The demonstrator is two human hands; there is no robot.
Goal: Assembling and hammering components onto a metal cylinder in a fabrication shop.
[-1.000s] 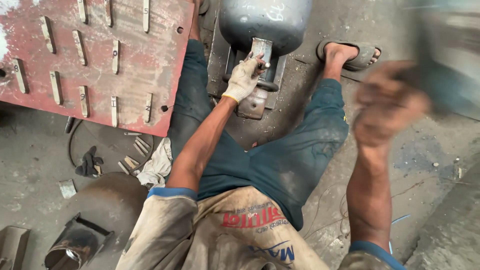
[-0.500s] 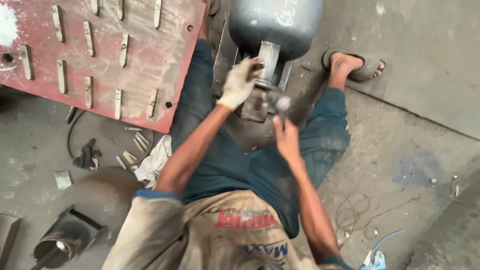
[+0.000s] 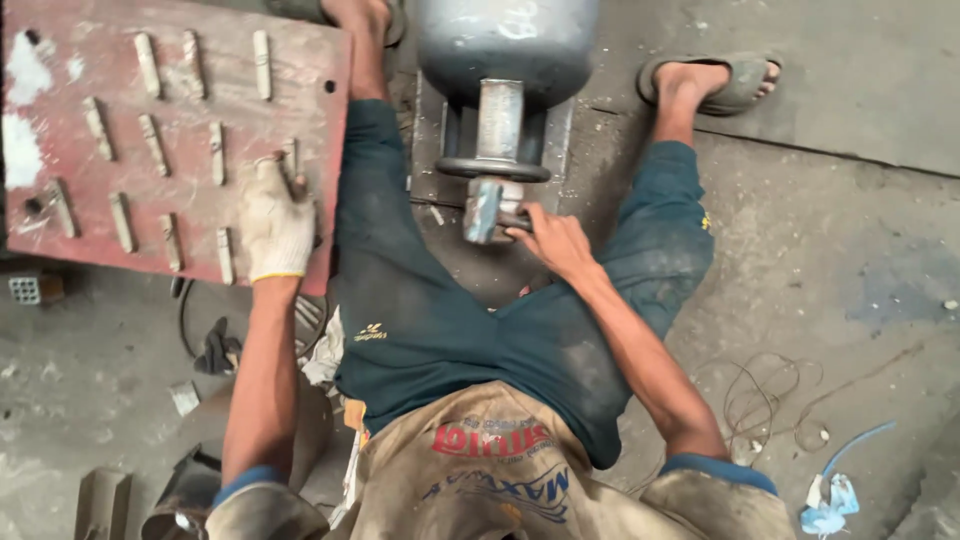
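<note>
Between our knees on the floor: right hand [image 3: 552, 238] fingers wrapped round the grey metal hammer head [image 3: 482, 208] beneath the grey steel cylinder [image 3: 505, 40]; gloved left hand [image 3: 274, 222] flat, fingers extended, on the red steel plate [image 3: 130, 120].

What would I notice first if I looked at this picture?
Probably the big grey tank at the top middle, standing between the person's legs, with the bare right hand on the metal fitting below it. Next, the red plate at upper left, studded with small metal strips, where the gloved left hand rests.
</note>
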